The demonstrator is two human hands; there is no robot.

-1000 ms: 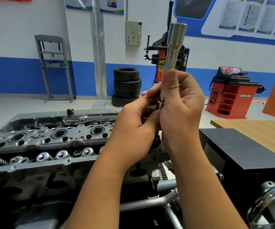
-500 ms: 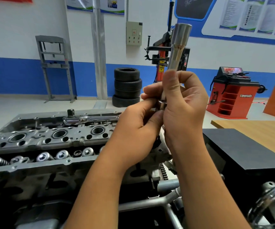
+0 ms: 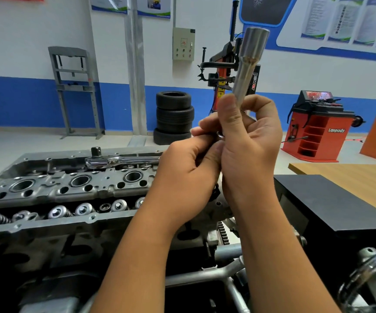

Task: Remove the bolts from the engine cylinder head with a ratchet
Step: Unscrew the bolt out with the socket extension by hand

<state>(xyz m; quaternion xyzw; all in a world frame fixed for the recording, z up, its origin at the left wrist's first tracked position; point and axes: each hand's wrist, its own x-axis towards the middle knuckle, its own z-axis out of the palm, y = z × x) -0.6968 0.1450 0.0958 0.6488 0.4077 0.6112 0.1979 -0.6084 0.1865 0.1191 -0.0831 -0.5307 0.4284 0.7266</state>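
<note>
Right hand point(image 3: 248, 141) grips a long socket point(image 3: 249, 66) upright, its lower end hidden in the palm. Left hand point(image 3: 189, 168) has fingers curled at the socket's base; can't tell what they pinch. Ratchet point(image 3: 119, 159) lies across the cylinder head point(image 3: 53, 188), handle end hidden behind the left hand. Bolts not made out.

Ratchet point(image 3: 121, 159) on cylinder head point(image 3: 69, 190) — tyres point(image 3: 174, 117) behind.

Both hands are occupying the air above the right end of the cylinder head point(image 3: 65, 190). A ratchet point(image 3: 123, 159) is lying along its far edge, blocking reach there. A black box point(image 3: 331, 199) is standing close at the right. The head's left half is lying open from above.
</note>
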